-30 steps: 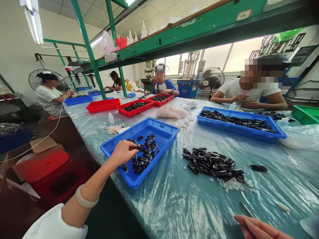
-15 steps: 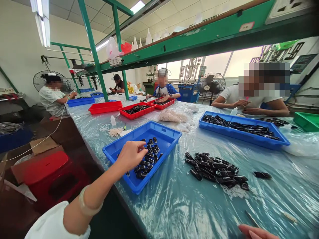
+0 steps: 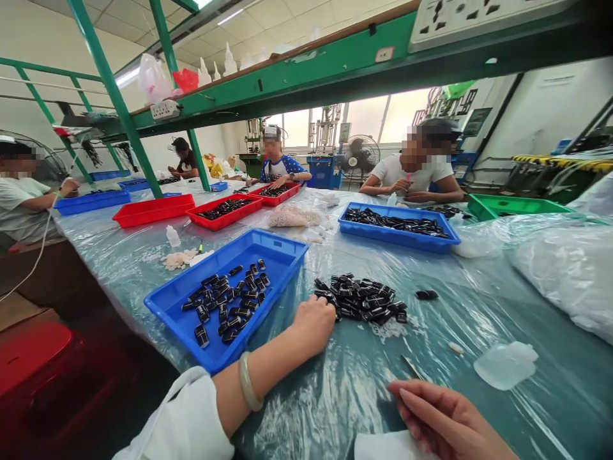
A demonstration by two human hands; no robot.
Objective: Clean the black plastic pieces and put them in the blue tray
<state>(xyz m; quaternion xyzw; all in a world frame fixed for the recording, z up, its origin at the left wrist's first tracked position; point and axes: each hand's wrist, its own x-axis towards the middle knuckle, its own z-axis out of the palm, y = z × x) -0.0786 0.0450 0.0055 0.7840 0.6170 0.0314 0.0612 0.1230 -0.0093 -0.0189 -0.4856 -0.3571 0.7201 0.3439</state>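
Right hand (image 3: 447, 415), near right: we see it half-curled, a thin metal tool (image 3: 412, 367) jutting beyond its fingers, grip unclear | left hand (image 3: 311, 322), farther: bent fingers at the left edge of the heaped black pieces (image 3: 366, 297); we cannot tell if it grasps one | heap, right of the blue tray (image 3: 268, 251): we judge the pieces light, stiff, slick, best pinched by their long sides

No legible lettering anywhere
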